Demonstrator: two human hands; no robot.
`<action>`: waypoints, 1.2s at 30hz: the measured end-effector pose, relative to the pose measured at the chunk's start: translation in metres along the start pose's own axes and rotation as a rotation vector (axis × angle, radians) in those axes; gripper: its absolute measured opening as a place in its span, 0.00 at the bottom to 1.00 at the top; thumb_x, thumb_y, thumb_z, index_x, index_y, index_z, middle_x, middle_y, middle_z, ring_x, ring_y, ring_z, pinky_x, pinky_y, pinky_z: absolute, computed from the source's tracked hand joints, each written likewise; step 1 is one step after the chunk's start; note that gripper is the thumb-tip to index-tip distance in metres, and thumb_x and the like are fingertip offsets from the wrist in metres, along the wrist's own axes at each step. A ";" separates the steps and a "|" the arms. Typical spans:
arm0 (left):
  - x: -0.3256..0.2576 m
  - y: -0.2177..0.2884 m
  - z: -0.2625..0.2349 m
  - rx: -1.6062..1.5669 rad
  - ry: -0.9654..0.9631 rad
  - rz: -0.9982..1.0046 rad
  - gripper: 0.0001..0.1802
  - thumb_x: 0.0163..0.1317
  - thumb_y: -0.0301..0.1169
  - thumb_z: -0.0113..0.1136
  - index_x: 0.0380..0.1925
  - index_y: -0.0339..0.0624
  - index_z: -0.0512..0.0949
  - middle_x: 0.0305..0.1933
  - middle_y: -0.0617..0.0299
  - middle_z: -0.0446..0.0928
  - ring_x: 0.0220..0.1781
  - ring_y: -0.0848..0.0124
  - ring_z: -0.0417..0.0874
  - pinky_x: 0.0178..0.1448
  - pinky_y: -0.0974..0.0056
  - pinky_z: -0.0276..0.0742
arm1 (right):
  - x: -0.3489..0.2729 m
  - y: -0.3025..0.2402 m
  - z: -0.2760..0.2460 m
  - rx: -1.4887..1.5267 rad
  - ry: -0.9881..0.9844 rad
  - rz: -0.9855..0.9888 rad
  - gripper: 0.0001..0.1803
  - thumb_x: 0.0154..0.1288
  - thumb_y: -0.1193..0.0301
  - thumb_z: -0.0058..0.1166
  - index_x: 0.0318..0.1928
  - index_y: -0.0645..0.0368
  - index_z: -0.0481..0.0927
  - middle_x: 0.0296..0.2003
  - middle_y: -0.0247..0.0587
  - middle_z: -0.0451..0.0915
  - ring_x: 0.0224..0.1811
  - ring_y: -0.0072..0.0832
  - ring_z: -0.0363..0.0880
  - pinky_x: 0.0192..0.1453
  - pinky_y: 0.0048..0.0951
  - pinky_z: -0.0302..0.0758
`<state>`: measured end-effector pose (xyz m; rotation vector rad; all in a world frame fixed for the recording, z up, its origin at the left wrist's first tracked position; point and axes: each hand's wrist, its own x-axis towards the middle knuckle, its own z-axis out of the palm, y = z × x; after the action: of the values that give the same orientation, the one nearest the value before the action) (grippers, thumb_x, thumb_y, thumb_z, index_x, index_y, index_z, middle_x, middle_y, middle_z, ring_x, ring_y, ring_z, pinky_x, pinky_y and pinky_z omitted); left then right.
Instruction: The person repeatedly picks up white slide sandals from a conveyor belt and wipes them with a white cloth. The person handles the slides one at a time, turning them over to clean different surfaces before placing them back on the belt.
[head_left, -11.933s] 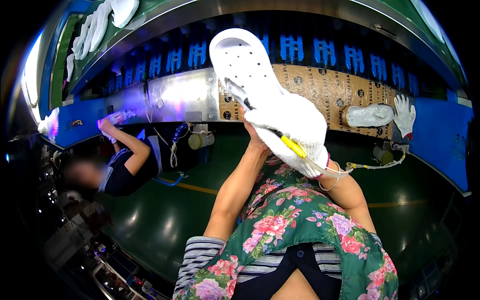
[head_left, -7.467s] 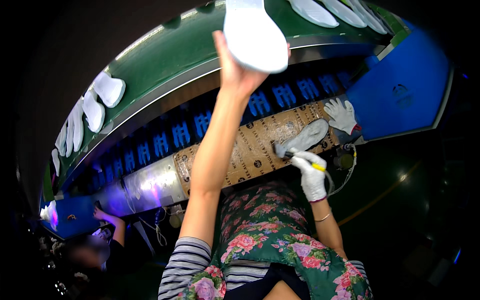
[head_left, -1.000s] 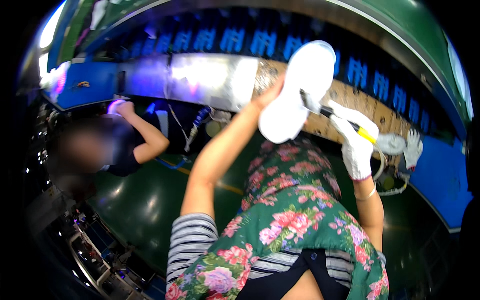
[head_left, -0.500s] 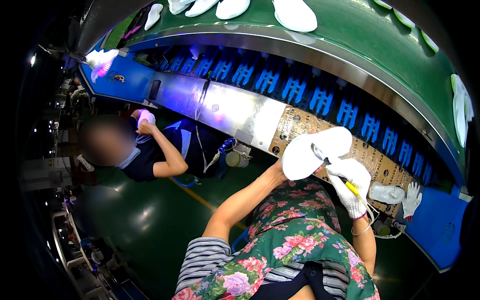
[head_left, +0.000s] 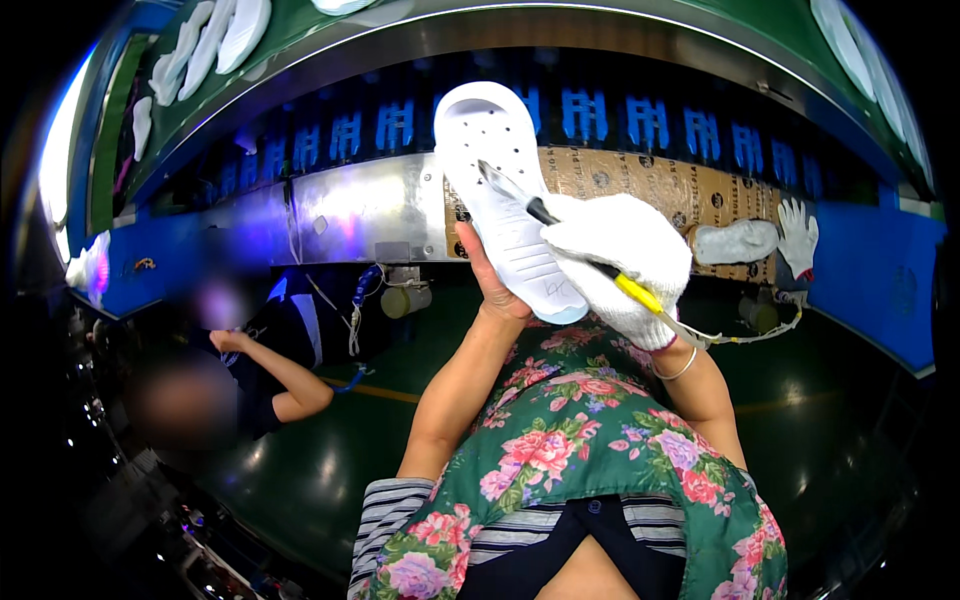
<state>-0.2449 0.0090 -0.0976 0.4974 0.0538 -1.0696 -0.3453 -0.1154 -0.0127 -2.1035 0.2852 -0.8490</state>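
Observation:
A white shoe sole (head_left: 510,215) with small holes near its far end and thin lines across its lower half stands tilted in front of me. My left hand (head_left: 492,285), bare, grips its near-left edge, with most of the fingers hidden behind it. My right hand (head_left: 625,265) wears a white knit glove and is closed around a corded, yellow-handled hand tool (head_left: 636,293). The tool's flat, pointed metal tip (head_left: 500,183) lies over the sole's holed part; whether it touches cannot be told.
Brown cardboard (head_left: 640,180) and a metal plate (head_left: 370,205) line the bench; a grey-white sole-shaped piece (head_left: 735,242) and a spare glove (head_left: 797,238) lie at right. Blue brackets (head_left: 583,115) run behind. White soles (head_left: 243,35) sit on the green belt (head_left: 330,50). A co-worker's arm (head_left: 285,375) is at left.
The sole has been turned from a slanting, plain white side to a lengthwise pose with its holes and lines showing. The tool's tip has moved with it. My view has swung round.

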 end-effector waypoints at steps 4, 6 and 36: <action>0.001 -0.014 0.001 0.129 0.129 0.036 0.56 0.60 0.78 0.46 0.78 0.55 0.54 0.75 0.57 0.64 0.75 0.55 0.68 0.77 0.45 0.66 | -0.003 -0.002 0.009 -0.045 0.005 0.043 0.17 0.54 0.75 0.70 0.46 0.53 0.91 0.46 0.42 0.89 0.46 0.37 0.87 0.52 0.35 0.80; 0.001 -0.018 0.000 0.182 0.075 0.000 0.56 0.60 0.78 0.46 0.77 0.51 0.55 0.74 0.53 0.66 0.74 0.54 0.69 0.76 0.46 0.67 | -0.005 -0.001 0.013 -0.142 0.004 -0.036 0.18 0.56 0.73 0.70 0.50 0.52 0.90 0.47 0.41 0.88 0.49 0.38 0.86 0.56 0.37 0.79; 0.056 -0.018 -0.013 -0.139 -0.391 -0.013 0.57 0.55 0.83 0.41 0.73 0.53 0.61 0.70 0.58 0.70 0.60 0.46 0.80 0.55 0.31 0.83 | -0.027 -0.009 0.030 0.051 0.101 0.116 0.11 0.57 0.78 0.70 0.43 0.58 0.90 0.40 0.39 0.90 0.44 0.28 0.88 0.51 0.29 0.81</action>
<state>-0.2301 -0.0392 -0.1310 0.1567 -0.2127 -1.1509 -0.3465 -0.0777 -0.0313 -1.9797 0.4302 -0.8857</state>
